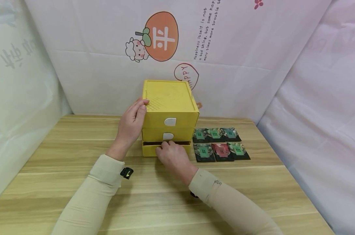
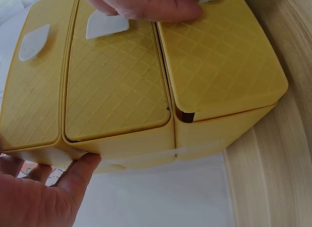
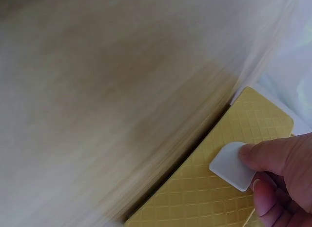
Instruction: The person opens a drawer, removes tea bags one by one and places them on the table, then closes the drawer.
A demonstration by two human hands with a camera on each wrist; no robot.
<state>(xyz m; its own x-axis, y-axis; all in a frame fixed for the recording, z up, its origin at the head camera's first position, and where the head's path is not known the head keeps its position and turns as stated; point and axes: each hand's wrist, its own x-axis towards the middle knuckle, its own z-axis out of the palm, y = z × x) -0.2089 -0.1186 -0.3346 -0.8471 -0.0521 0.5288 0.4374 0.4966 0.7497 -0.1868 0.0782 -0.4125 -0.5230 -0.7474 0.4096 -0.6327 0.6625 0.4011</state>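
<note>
A yellow three-drawer box [image 1: 171,94] with white tab handles stands at the back of the table. Its bottom drawer [image 1: 149,151] is pulled out slightly, and a dark gap shows above its front. My right hand [image 1: 177,159] is at that drawer, with thumb and fingers pinching its white tab [image 3: 228,169] in the right wrist view. Against the box's left side rests my left hand [image 1: 131,123], its fingertips near the top edge. The left wrist view shows this hand [image 2: 46,195] touching the side wall. What lies inside the drawer is hidden.
Several small dark square packets with green, blue and red prints, among them a red one [image 1: 222,151], lie in two rows right of the box. A printed white cloth [image 1: 107,71] hangs behind and at both sides of the wooden table [image 1: 154,202].
</note>
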